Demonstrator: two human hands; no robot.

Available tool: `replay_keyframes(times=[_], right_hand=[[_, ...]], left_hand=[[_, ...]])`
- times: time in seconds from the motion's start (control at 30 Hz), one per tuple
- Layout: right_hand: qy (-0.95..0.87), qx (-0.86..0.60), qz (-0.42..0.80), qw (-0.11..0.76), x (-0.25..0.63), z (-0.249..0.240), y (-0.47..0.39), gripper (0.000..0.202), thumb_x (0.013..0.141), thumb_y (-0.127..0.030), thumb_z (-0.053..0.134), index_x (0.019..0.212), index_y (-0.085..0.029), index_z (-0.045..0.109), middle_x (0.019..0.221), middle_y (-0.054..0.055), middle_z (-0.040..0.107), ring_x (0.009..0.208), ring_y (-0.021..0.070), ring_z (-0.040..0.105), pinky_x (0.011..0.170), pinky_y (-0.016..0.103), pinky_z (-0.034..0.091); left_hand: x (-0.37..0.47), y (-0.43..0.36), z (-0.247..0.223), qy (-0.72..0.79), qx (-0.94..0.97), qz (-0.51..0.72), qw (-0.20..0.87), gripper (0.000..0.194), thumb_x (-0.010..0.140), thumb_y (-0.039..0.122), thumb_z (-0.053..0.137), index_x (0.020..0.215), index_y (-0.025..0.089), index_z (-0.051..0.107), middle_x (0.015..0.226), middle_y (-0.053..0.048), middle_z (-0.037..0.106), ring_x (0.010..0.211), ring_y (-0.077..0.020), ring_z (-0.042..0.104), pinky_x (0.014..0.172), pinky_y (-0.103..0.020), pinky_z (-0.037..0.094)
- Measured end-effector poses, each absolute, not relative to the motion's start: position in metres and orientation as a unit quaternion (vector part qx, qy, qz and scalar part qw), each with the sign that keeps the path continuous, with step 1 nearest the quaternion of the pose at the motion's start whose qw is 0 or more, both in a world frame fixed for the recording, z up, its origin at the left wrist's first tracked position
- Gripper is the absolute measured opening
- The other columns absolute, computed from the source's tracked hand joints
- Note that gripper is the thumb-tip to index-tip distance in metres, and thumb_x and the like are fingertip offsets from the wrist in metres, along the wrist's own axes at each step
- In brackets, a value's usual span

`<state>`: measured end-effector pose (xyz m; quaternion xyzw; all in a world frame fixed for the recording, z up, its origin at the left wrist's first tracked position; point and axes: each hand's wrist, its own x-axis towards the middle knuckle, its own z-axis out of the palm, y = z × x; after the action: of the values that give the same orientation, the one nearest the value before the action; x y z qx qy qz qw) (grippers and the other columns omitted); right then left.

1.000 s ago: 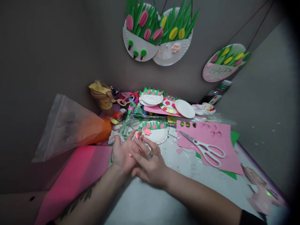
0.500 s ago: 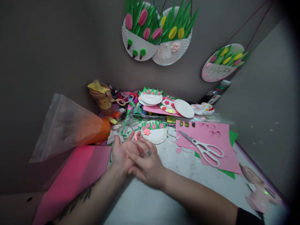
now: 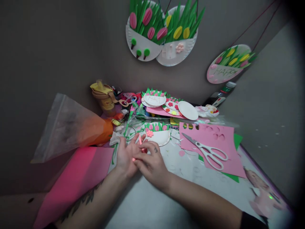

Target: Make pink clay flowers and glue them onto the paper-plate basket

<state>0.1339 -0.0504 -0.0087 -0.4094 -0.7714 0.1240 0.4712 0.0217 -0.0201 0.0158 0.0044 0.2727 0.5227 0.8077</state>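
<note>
My left hand (image 3: 128, 156) is palm up with its fingers partly curled. A thin pink strip (image 3: 140, 140), which looks like soft clay, sticks up among its fingers; its lower end is hidden. Over the left palm, my right hand (image 3: 152, 163) pinches a small pink clay bit (image 3: 133, 159) between thumb and fingertip. Just beyond the hands lies a small white paper plate craft (image 3: 159, 137) with green paper grass, pink tulips and a pink clay flower on its front.
White-handled scissors (image 3: 209, 152) lie on a pink sheet (image 3: 226, 136) at the right. At the left are a plastic bag (image 3: 64, 130) with orange contents and a lidded cup (image 3: 105, 100). Small decorated plates (image 3: 154, 100) stand at the back. Larger plate crafts (image 3: 176, 52) hang on the wall.
The right fingers have drawn back from pressing on the left palm into a pinch, and the small pink bit now shows. More of the pink strip stands out at the left fingers.
</note>
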Motion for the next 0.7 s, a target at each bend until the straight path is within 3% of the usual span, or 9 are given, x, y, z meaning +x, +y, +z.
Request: replay_keyframes(times=[0.2, 0.3, 0.43, 0.7], right_hand=[[-0.791, -0.398, 0.029, 0.464, 0.143, -0.01, -0.05, 0.018, 0.088, -0.025, 0.056, 0.1, -0.025, 0.068, 0.107, 0.007, 0.059, 0.108, 0.0237, 0.049, 0.094, 0.044, 0.043], [-0.833, -0.349, 0.004, 0.43, 0.143, -0.012, -0.052, 0.03, 0.088, -0.041, 0.056, 0.11, -0.024, 0.066, 0.118, 0.009, 0.057, 0.116, 0.0269, 0.044, 0.095, 0.045, 0.041], [-0.855, -0.373, -0.034, 0.359, 0.143, -0.016, -0.05, 0.057, 0.082, -0.061, 0.055, 0.126, -0.024, 0.057, 0.141, 0.011, 0.042, 0.129, 0.0321, 0.03, 0.101, 0.048, 0.036], [-0.856, -0.381, -0.04, 0.347, 0.144, -0.021, -0.048, 0.064, 0.08, -0.069, 0.051, 0.128, -0.028, 0.057, 0.135, 0.01, 0.045, 0.123, 0.0304, 0.033, 0.101, 0.045, 0.033]], left_hand=[[0.018, -0.016, 0.016, 0.262, 0.019, 0.539, 0.8, 0.056, 0.089, 0.063, 0.025, 0.109, 0.017, 0.051, 0.108, -0.013, 0.06, 0.086, -0.0222, 0.063, 0.075, -0.039, 0.053], [0.015, -0.013, 0.016, 0.258, 0.02, 0.549, 0.795, 0.057, 0.089, 0.064, 0.023, 0.105, 0.018, 0.053, 0.105, -0.012, 0.061, 0.084, -0.0216, 0.063, 0.072, -0.038, 0.054], [0.012, -0.013, 0.017, 0.264, 0.01, 0.54, 0.799, 0.056, 0.089, 0.063, 0.025, 0.106, 0.018, 0.054, 0.109, -0.012, 0.06, 0.089, -0.0242, 0.063, 0.075, -0.042, 0.054], [0.01, -0.011, 0.012, 0.256, 0.006, 0.552, 0.793, 0.057, 0.088, 0.064, 0.026, 0.104, 0.016, 0.054, 0.108, -0.013, 0.06, 0.085, -0.0232, 0.063, 0.071, -0.039, 0.054]])
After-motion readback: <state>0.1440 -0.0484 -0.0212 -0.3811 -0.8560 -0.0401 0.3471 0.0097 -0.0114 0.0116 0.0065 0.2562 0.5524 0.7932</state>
